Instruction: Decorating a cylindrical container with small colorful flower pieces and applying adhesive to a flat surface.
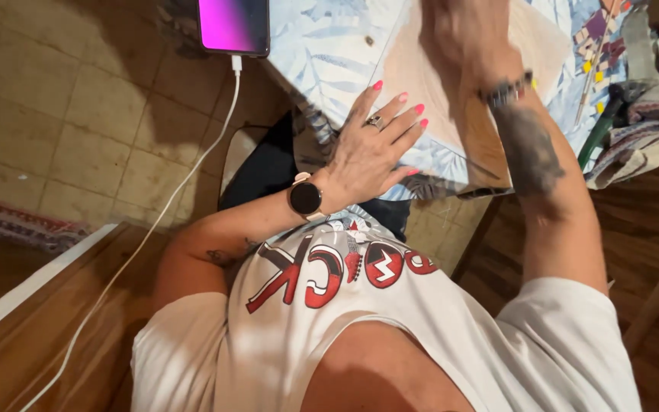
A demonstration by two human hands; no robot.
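Note:
A pale, thin wooden board (451,130) lies on a table covered by a blue leaf-patterned cloth (329,53). My left hand (371,149), with pink nails, a ring and a dark wristwatch, rests flat with fingers spread on the board's near left edge and holds nothing. My right hand (463,34), blurred, with a beaded bracelet at the wrist and a tattooed forearm, lies on the board farther away. Its fingertips are cut off by the frame's top edge, so whether anything is under it is unclear.
A phone with a glowing pink-purple screen (234,24) sits at the table's corner, its white cable (184,183) trailing down to the left. Crumpled cloths (638,130), a green-handled tool (600,126) and thin sticks (596,57) lie on the right. Tiled floor lies on the left and wooden furniture below.

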